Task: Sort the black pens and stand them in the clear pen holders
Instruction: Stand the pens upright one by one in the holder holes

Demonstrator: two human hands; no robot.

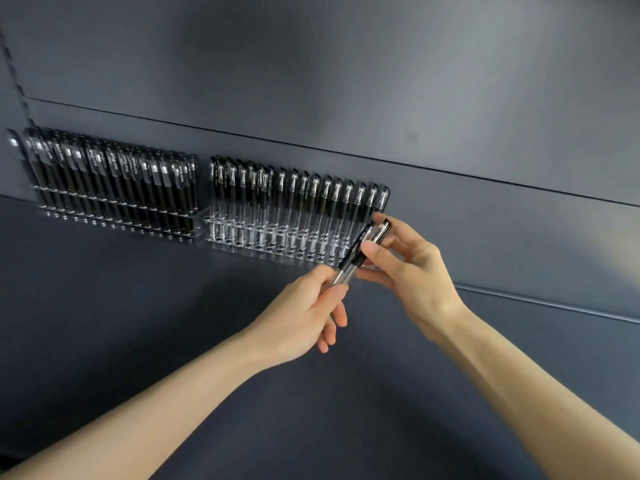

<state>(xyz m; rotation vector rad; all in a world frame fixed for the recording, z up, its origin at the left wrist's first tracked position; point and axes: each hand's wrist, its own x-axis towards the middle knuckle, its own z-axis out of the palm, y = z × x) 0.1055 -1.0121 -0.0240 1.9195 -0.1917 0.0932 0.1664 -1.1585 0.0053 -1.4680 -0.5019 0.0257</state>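
Note:
Two clear pen holders stand against the dark back wall. The left holder is packed with black pens. The right holder has a back row of black capped pens and several empty holes in front. In front of its right end, both hands hold a small bunch of black pens, tilted with the caps up to the right. My left hand pinches their lower ends. My right hand grips the capped upper part between thumb and fingers.
The dark grey shelf surface spreads before the holders. A raised edge strip runs along the right. The back wall rises directly behind the holders.

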